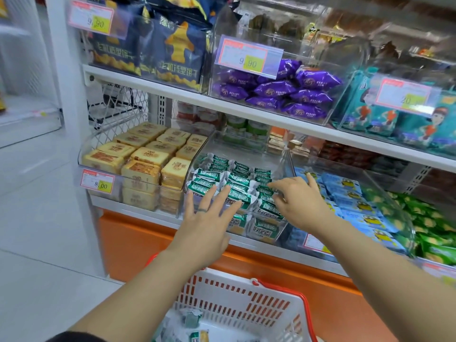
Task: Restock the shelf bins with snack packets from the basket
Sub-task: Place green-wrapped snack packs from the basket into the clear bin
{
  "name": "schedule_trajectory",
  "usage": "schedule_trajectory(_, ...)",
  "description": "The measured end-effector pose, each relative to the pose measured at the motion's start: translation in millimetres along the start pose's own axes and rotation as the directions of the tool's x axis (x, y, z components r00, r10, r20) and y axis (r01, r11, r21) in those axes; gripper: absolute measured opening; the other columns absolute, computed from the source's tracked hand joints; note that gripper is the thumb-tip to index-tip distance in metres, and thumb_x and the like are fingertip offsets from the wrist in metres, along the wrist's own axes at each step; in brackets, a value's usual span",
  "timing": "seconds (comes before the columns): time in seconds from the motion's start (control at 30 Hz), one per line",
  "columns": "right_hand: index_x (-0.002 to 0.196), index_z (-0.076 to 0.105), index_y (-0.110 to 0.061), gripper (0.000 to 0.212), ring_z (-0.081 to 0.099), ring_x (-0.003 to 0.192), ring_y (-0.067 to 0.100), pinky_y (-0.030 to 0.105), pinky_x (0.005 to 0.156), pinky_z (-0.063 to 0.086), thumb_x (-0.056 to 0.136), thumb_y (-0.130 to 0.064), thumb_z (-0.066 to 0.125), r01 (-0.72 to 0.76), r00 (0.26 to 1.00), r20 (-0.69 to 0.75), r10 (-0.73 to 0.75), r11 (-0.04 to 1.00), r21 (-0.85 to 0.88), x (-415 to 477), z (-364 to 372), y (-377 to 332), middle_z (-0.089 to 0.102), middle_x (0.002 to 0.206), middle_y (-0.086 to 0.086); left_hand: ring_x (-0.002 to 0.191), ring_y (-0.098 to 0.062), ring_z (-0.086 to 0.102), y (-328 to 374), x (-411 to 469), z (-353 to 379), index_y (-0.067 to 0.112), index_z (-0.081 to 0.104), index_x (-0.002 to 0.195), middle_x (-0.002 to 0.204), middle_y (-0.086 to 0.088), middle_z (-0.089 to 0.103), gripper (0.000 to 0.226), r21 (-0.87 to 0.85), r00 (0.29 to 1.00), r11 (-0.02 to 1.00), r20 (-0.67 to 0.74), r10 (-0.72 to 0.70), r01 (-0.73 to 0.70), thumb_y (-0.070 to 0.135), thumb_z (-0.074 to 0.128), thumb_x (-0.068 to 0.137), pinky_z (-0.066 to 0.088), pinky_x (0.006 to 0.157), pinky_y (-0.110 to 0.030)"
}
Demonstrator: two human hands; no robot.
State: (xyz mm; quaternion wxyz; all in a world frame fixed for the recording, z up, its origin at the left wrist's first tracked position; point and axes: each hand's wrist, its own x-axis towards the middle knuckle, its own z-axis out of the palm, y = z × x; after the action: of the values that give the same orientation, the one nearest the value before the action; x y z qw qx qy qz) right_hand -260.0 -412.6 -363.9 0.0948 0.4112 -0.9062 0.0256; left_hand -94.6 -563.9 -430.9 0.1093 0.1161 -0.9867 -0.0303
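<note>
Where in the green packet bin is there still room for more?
The back of the green-packet bin is bare, between its rear wall and the last row of green packets. The front is crowded, under the left hand and the right hand. The yellow packets beside it fill their bin.

A single wide-angle camera sits on the person's head, looking forward and down from close in front of the shelf bins (287, 159), which fill the upper frame, with the basket (246, 283) at the bottom edge
</note>
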Motion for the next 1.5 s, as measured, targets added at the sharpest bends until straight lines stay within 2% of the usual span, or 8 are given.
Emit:
schedule_trajectory(0.13, 0.113, 0.069, -0.025, 0.020, 0.059, 0.104, 0.020, 0.040, 0.097, 0.041, 0.094, -0.026, 0.060, 0.222, 0.927, -0.337, -0.165, 0.966, 0.136, -36.1, 7.0, -8.2, 0.069, 0.105, -0.008, 0.151, -0.023, 0.007, 2.2, -1.9, -4.7, 0.033, 0.026, 0.153, 0.163, -0.001, 0.014, 0.063, -0.041, 0.974, 0.990, -0.186, 0.129, -0.139, 0.029, 0.053, 0.096, 0.005, 0.121, -0.057)
schedule_trajectory(0.27, 0.101, 0.069, -0.026, 0.017, 0.061, 0.086, 0.014, 0.031, 0.074, 0.049, 0.088, -0.030, 0.059, 0.269, 0.937, -0.296, -0.183, 0.921, 0.282, -80.8, 46.3, -9.3, 0.068, 0.092, -0.012, 0.114, -0.020, 0.056, 11.1, -13.2, 16.1, 0.027, 0.056, 0.130, 0.123, 0.005, 0.057, 0.043, -0.015, 0.923, 0.948, -0.232, 0.307, -0.319, 0.022, 0.062, 0.087, 0.028, 0.114, -0.042)
schedule_trajectory(0.47, 0.110, 0.069, -0.030, 0.023, 0.065, 0.091, 0.015, 0.027, 0.070, 0.046, 0.092, -0.025, 0.056, -0.067, 0.959, 0.280, -0.040, 0.929, 0.363, -128.9, 159.9, 0.0, 0.071, 0.099, -0.010, 0.117, -0.020, 0.054, 34.3, -50.0, 86.4, 0.030, 0.053, 0.133, 0.131, 0.006, 0.058, 0.036, -0.078, 0.924, 0.954, 0.236, 0.299, -0.289, 0.023, 0.045, 0.099, 0.031, 0.109, -0.035)
schedule_trajectory(0.6, 0.119, 0.066, -0.019, 0.029, 0.061, 0.102, 0.020, 0.026, 0.084, 0.044, 0.092, -0.026, 0.060, -0.226, 0.763, 0.646, -0.038, 0.919, 0.322, -152.6, 234.9, 6.0, 0.067, 0.115, 0.002, 0.118, -0.026, 0.056, 51.0, -69.6, 148.1, 0.027, 0.057, 0.131, 0.135, 0.002, 0.058, 0.034, -0.220, 0.879, 0.964, 0.418, 0.229, -0.147, 0.024, 0.047, 0.099, 0.040, 0.101, -0.036)
schedule_trajectory(0.73, 0.117, 0.066, -0.011, 0.031, 0.062, 0.108, 0.030, 0.032, 0.090, 0.049, 0.091, -0.023, 0.057, -0.106, 0.484, 0.864, -0.136, 0.971, 0.212, -196.2, 300.6, -1.4, 0.065, 0.121, 0.010, 0.115, -0.027, 0.058, 68.1, -102.1, 203.7, 0.027, 0.058, 0.129, 0.127, -0.002, 0.061, 0.032, -0.301, 0.789, 0.953, 0.591, 0.166, 0.024, 0.024, 0.045, 0.101, 0.045, 0.093, -0.036)
schedule_trajectory(0.83, 0.119, 0.064, -0.010, 0.032, 0.061, 0.112, 0.032, 0.042, 0.094, 0.053, 0.089, -0.017, 0.056, 0.099, 0.347, 0.908, -0.234, 0.972, 0.213, -226.6, 336.3, -12.2, 0.062, 0.125, 0.011, 0.116, -0.022, 0.057, 71.0, -130.9, 237.5, 0.027, 0.058, 0.129, 0.130, 0.000, 0.060, 0.032, -0.293, 0.716, 0.949, 0.687, 0.127, 0.113, 0.024, 0.045, 0.100, 0.042, 0.094, -0.032)
schedule_trajectory(1.1, 0.115, 0.067, -0.011, 0.025, 0.063, 0.105, 0.033, 0.053, 0.089, 0.052, 0.092, -0.007, 0.058, 0.621, 0.201, 0.919, -0.340, 0.770, 0.149, -261.3, 372.0, -33.7, 0.066, 0.116, 0.009, 0.122, -0.024, 0.053, 58.8, -159.3, 265.8, 0.026, 0.049, 0.137, 0.139, -0.001, 0.051, 0.034, -0.195, 0.544, 0.976, 0.832, 0.111, 0.099, 0.026, 0.039, 0.104, 0.038, 0.099, -0.034)
schedule_trajectory(1.5, 0.117, 0.067, -0.008, 0.024, 0.052, 0.114, 0.029, 0.041, 0.090, 0.047, 0.096, -0.012, 0.057, 0.694, 0.224, 0.908, -0.355, 0.712, 0.107, -266.1, 374.3, -42.6, 0.062, 0.116, 0.007, 0.120, -0.023, 0.054, 55.9, -160.4, 278.0, 0.028, 0.047, 0.138, 0.140, 0.001, 0.050, 0.035, -0.206, 0.548, 0.970, 0.830, 0.102, 0.132, 0.027, 0.039, 0.104, 0.038, 0.098, -0.034)
